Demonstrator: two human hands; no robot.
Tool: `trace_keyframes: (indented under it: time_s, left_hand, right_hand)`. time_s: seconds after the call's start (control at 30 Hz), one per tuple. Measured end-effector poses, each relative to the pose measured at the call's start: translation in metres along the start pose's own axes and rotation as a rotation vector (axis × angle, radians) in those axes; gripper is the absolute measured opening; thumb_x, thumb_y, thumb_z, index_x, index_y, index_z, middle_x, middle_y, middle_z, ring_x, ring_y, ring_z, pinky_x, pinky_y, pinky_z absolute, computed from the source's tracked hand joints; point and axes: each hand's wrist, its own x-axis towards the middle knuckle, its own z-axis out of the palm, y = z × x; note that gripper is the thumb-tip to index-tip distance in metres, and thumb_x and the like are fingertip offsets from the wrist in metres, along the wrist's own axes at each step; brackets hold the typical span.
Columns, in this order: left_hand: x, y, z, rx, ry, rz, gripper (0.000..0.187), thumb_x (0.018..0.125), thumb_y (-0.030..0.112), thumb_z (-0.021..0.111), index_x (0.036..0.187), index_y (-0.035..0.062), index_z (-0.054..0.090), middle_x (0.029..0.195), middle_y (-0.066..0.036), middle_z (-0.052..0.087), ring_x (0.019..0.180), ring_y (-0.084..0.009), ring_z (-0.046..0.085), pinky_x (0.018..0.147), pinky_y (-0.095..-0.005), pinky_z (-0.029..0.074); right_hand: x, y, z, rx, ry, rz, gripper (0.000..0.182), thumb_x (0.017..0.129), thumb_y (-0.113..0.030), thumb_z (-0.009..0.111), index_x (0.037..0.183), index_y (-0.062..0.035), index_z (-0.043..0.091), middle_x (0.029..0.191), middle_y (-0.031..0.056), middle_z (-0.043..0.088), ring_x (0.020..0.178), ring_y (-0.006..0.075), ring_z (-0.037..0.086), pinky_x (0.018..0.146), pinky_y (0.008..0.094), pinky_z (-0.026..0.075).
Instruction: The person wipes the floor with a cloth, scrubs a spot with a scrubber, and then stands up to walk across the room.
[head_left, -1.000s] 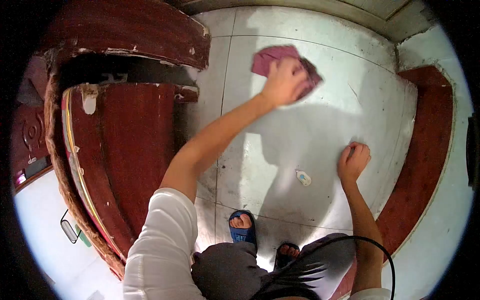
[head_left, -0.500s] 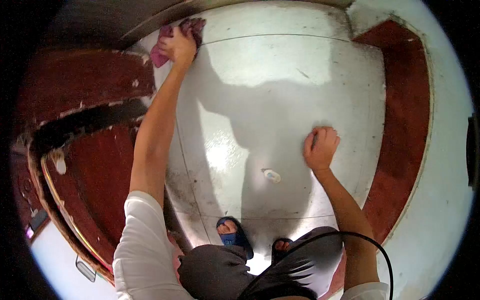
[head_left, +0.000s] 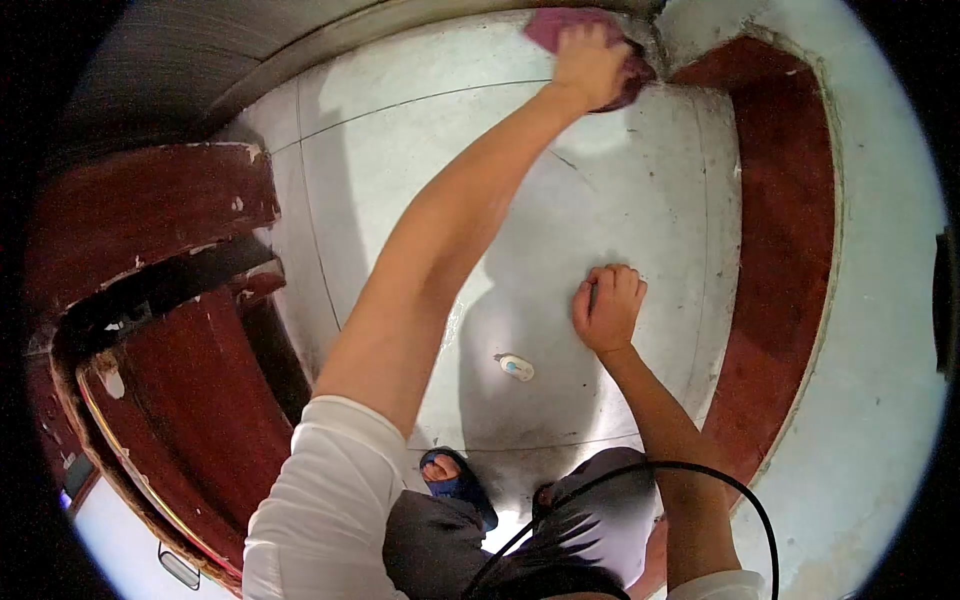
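Observation:
My left hand (head_left: 590,68) presses on a purple-maroon cloth (head_left: 548,28) on the floor near the far wall, with the cloth spreading out on both sides of the fingers. Nearer to me, my right hand (head_left: 608,308) rests on the pale floor (head_left: 400,170) with bent fingers and the thumb apart, and no object shows in it. A small white oval thing with a bluish mark (head_left: 515,367) lies on the floor to the left of and below the right hand.
A dark red border (head_left: 785,220) runs along the right wall. Worn dark red woodwork (head_left: 150,200) stands on the left. A black cable (head_left: 745,490) loops over my right arm. My slippered foot (head_left: 455,480) is at the bottom.
My left hand has swept the cloth along the far side from the left corner to the right. The right hand stays on the floor while the view shifts slightly.

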Motion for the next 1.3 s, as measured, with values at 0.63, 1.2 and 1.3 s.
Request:
trace_keyframes:
  time_s: [0.63,1.2,1.3]
  left_hand:
    - [-0.054,-0.064,-0.045,-0.002,0.292,-0.103,0.029,0.087,0.027,0.066,0.107,0.0056,0.066,0.11,-0.023,0.06,0.105,-0.0426,0.056,0.088,-0.0545,0.044]
    - [-0.134,0.147,-0.006,-0.389,0.012,0.503,0.033,0.076,0.026,0.075,0.108,0.0178,0.071,0.121,-0.013,0.06,0.116,-0.0343,0.054,0.103,-0.049,0.041]
    - [-0.126,0.088,-0.016,-0.501,-0.101,0.506,0.033,0.08,0.03,0.074,0.111,0.0174,0.07,0.123,-0.015,0.061,0.112,-0.0368,0.055,0.099,-0.0515,0.043]
  right_hand:
    - [-0.002,-0.001,0.003,0.009,-0.002,0.008,0.023,0.08,-0.019,0.063,0.099,-0.0058,0.059,0.102,0.0155,0.056,0.098,0.0347,0.053,0.085,0.0502,0.038]
    - [0.001,0.002,0.003,0.003,0.091,-0.089,0.026,0.079,-0.022,0.063,0.098,-0.006,0.058,0.096,0.0146,0.054,0.092,0.0336,0.052,0.081,0.0476,0.038]
    - [0.0,0.006,0.005,0.021,0.082,-0.11,0.024,0.079,-0.02,0.064,0.097,-0.0066,0.058,0.095,0.0138,0.054,0.092,0.0333,0.053,0.08,0.0472,0.038]
